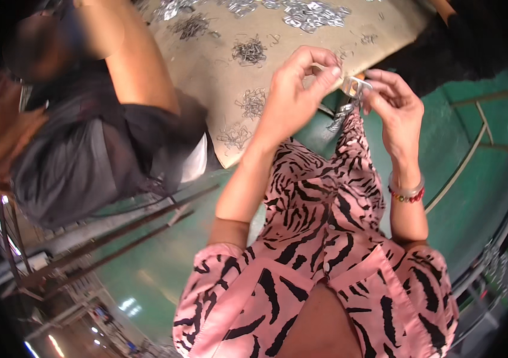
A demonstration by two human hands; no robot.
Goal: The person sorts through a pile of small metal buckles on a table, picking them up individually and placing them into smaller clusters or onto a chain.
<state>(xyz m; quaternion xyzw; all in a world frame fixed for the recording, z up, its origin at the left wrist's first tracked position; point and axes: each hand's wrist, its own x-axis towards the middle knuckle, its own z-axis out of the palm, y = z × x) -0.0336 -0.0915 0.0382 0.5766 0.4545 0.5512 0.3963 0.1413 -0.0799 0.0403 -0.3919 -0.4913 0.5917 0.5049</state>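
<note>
Over the near corner of the tan tabletop (218, 65), my two hands come together. My right hand (398, 110) pinches a small shiny metal plate (356, 87) with an opening in it, its fingers partly blurred. Beside the plate, my left hand (301, 89) is closed, thumb tip against fingertips; whatever it pinches is too small to name. Just below the plate, more shiny metal pieces (341, 117) hang or rest above my patterned lap; how they are attached is unclear.
On the tabletop lie several heaps of small bent wire pieces (249, 51) and a spread of shiny metal pieces (313, 15). A person in dark clothing (87, 155) sits at my left; another dark-clothed person (439, 56) is at far right. Metal bars (468, 152) stand over the green floor (439, 131).
</note>
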